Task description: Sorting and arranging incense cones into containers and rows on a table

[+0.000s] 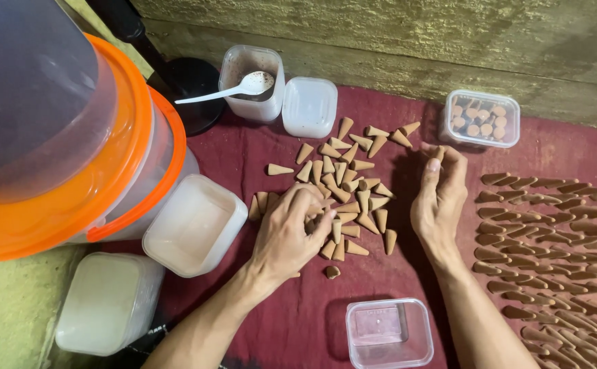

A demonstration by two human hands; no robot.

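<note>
While we look down on the dark red cloth [312,321], we record a loose heap of brown cones [343,188] lying at its middle. Our left hand [286,236] rests on the near left edge of that heap, fingers curled downward among the cones; whether it has hold of any we cannot tell. Our right hand [439,201] is raised just right of the heap, fingers drawn together, pinching one small cone [437,152] at the fingertips. To the right, well apart from the heap, dark cones lie in orderly rows [551,246]. A clear lidded box [481,117] containing cones stands at the far edge, beyond the right hand. An empty clear box [388,333] sits at the near edge between our forearms. At far left centre stands an open tub [252,83] with a white spoon [233,89] across it, a square lid [309,106] just beside it. Orange-rimmed buckets [73,150] and two white containers [151,266] occupy the left side.
</note>
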